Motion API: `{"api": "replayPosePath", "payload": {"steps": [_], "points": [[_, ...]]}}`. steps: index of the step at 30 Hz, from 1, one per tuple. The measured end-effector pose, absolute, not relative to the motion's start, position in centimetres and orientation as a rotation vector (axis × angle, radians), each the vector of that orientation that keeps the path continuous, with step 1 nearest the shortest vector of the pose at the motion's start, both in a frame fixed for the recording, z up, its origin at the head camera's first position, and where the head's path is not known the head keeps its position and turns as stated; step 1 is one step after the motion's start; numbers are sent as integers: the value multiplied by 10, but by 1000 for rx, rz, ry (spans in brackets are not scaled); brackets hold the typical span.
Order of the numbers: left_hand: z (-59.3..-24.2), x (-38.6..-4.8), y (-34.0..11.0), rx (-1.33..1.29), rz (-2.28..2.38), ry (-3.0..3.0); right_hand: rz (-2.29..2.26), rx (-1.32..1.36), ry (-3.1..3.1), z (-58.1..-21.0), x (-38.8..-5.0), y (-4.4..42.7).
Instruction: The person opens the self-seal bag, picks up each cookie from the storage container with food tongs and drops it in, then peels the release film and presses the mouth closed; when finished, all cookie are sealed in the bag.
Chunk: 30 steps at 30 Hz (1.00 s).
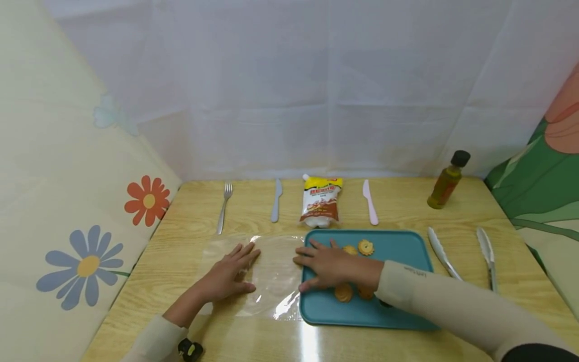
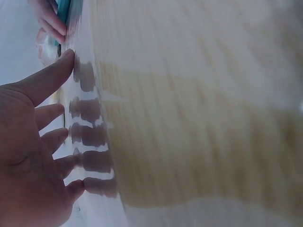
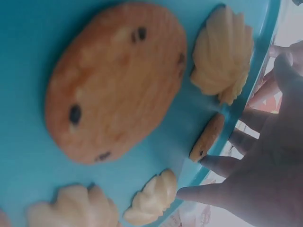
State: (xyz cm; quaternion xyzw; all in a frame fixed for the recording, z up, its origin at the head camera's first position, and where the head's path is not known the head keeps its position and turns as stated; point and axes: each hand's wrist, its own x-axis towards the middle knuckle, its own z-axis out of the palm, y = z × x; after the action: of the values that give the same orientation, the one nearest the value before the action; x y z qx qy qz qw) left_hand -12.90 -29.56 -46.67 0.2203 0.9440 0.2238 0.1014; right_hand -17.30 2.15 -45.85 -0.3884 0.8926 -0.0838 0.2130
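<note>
A clear plastic sheet or bag (image 1: 276, 266) lies flat on the table, left of a teal tray (image 1: 402, 246). My left hand (image 1: 226, 276) rests on its left part, fingers spread; in the left wrist view the fingertips of that hand (image 2: 38, 156) meet the shiny surface. Over the tray's left edge my right hand (image 1: 330, 264) is spread, its fingertips near the plastic's right edge. Cookies (image 1: 366, 247) lie on the tray, some hidden under the right hand and arm. The right wrist view shows a large speckled cookie (image 3: 118, 80) and my right hand (image 3: 270, 151) beyond it.
Along the back are a fork (image 1: 223, 208), a grey-blue knife (image 1: 276, 201), a yellow-and-white packet (image 1: 321, 201), a pink knife (image 1: 370, 202) and a dark-capped bottle (image 1: 445, 186). Metal tongs (image 1: 443, 253) lie right of the tray, partly behind my sleeve.
</note>
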Motion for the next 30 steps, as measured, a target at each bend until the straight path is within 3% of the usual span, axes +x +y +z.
{"api": "replayPosePath", "payload": {"steps": [30], "points": [[-476,-132,-337,379,1024,2736,-185,-1088,2449,-457,-175,24]]}}
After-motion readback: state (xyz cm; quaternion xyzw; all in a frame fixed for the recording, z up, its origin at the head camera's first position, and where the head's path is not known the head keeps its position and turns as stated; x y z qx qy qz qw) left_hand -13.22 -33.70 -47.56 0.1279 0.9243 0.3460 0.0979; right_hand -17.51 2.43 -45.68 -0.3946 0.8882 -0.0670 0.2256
